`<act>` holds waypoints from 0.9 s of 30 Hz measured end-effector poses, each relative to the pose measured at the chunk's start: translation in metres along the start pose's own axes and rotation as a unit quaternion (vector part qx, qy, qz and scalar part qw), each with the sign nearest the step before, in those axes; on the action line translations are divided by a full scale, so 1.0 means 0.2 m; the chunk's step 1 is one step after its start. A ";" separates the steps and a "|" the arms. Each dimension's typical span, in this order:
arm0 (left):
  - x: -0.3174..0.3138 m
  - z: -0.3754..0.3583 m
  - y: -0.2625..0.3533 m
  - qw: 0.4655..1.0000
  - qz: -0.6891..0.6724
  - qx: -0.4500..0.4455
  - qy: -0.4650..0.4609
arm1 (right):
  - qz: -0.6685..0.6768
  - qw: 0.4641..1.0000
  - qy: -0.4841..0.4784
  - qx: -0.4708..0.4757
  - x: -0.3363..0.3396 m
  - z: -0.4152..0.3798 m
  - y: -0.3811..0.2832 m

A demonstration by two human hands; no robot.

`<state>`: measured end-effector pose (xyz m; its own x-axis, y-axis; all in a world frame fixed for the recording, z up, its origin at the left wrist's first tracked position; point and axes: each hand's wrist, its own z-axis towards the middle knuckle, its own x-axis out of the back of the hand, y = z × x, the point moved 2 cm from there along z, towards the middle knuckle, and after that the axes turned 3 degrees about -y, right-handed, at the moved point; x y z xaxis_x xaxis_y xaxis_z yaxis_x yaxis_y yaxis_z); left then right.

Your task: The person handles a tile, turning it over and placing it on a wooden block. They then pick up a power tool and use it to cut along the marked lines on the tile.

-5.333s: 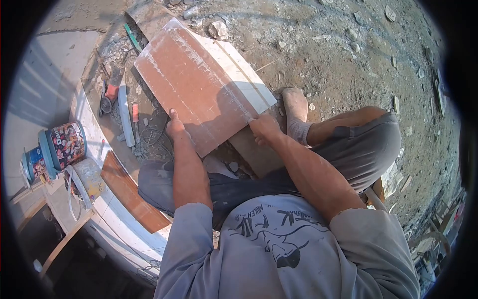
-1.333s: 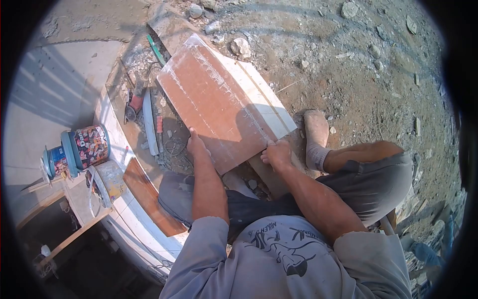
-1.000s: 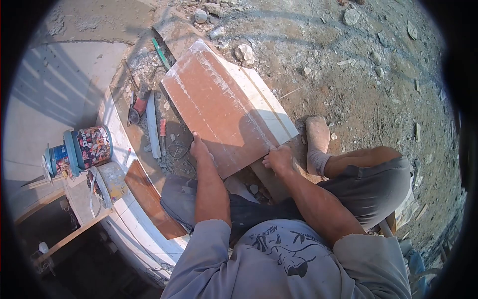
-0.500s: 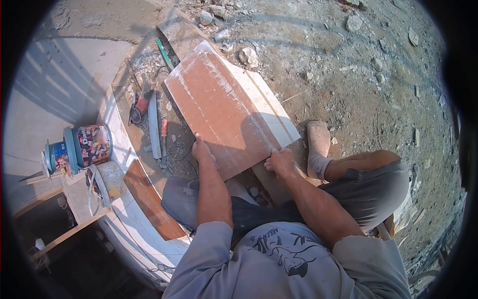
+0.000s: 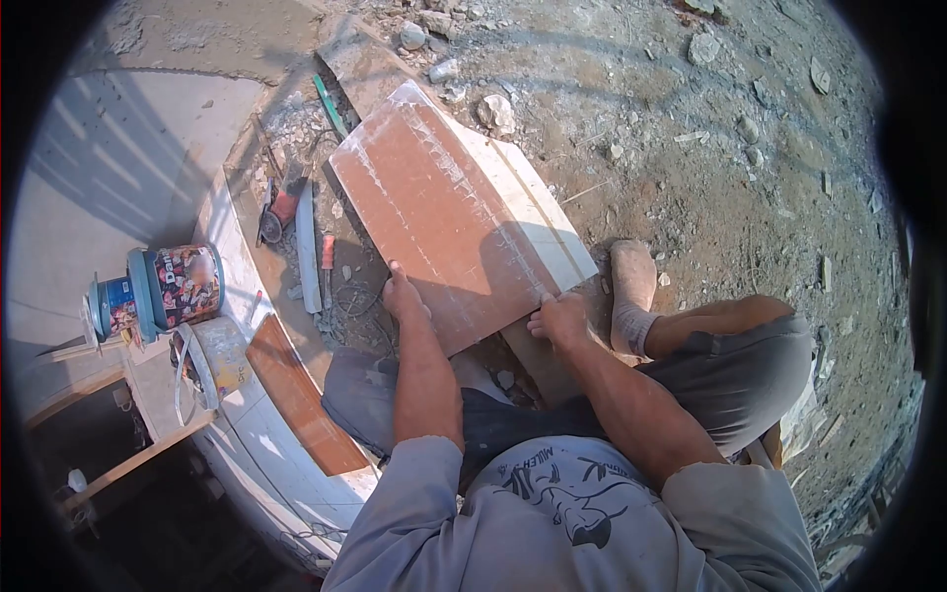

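Note:
A reddish-brown tile (image 5: 434,217) with whitish dusty streaks lies slanted in front of me, over a cream-coloured board (image 5: 538,212) whose right part sticks out. My left hand (image 5: 404,298) grips the tile's lower left edge, thumb on top and the other fingers largely hidden beneath. At the lower right corner, my right hand (image 5: 559,318) has its fingers closed on the tile's edge, near the cream board's corner.
Left of the tile lie an angle grinder (image 5: 283,209), a pale strip (image 5: 307,247), a red-handled tool (image 5: 327,252) and a green strip (image 5: 330,105). Buckets (image 5: 185,286) stand farther left, near a brown tile strip (image 5: 296,400). Stones (image 5: 496,113) dot the dirt.

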<state>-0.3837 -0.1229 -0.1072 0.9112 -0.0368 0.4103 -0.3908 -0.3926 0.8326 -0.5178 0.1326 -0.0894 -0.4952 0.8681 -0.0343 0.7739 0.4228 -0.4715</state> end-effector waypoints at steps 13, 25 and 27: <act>0.00 0.01 -0.04 1.000 -0.020 -0.012 -0.006 | 0.000 1.000 -0.011 0.001 0.01 0.01 0.00; 0.00 0.05 -0.07 0.998 0.040 -0.048 0.018 | -0.005 1.000 -0.006 0.001 0.00 0.00 -0.02; 0.00 0.05 -0.07 0.997 0.047 -0.056 0.019 | 0.005 1.000 -0.005 0.000 0.00 -0.01 -0.02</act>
<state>-0.3764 -0.1275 -0.1217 0.8652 -0.0318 0.5004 -0.4879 -0.2836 0.8255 -0.5200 0.1324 -0.0859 -0.4919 0.8693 -0.0487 0.7785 0.4140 -0.4718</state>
